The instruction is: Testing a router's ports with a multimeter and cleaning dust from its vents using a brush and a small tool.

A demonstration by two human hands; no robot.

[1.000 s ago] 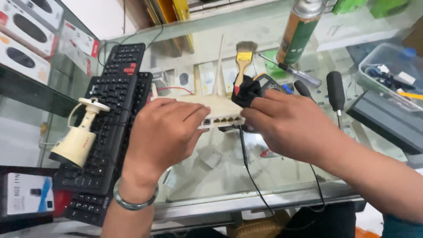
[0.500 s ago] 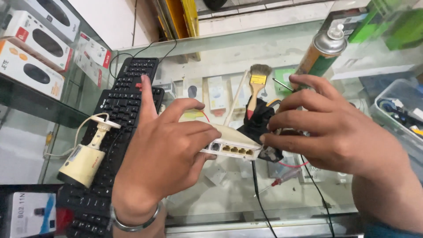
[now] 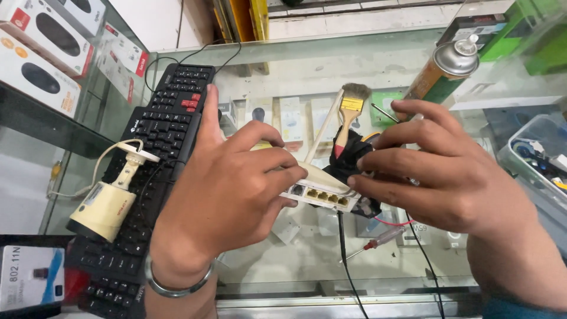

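Here, a small white plastic network router (image 3: 322, 190) with a row of yellow sockets along one edge is gripped between both hands above the glass counter top (image 3: 307, 260). The left hand (image 3: 227, 189) is curled over the router's left half, thumb raised and fingers closed across its top. The right hand (image 3: 449, 177) is closed, with fingers bent, on the router's right end and on a black bundle of cable (image 3: 354, 156) pressed against it; how much of the grip falls on each cannot be told.

As to progress, one black lead (image 3: 341, 236) is already seated in the router's near edge and hangs down below the hands; the yellow sockets are seen unfilled. The rest of the work is judged to be in hand.

The router's long axis runs from hand to hand, tilted slightly down toward the right hand, and its socket edge faces the wearer. A white antenna (image 3: 323, 127) rises away beyond the fingers.

Beyond the hands lies a yellow-handled paintbrush (image 3: 348, 112). Left of the left hand a black computer keyboard (image 3: 159, 130) and a cream bullet-shaped camera (image 3: 106, 204) are found.
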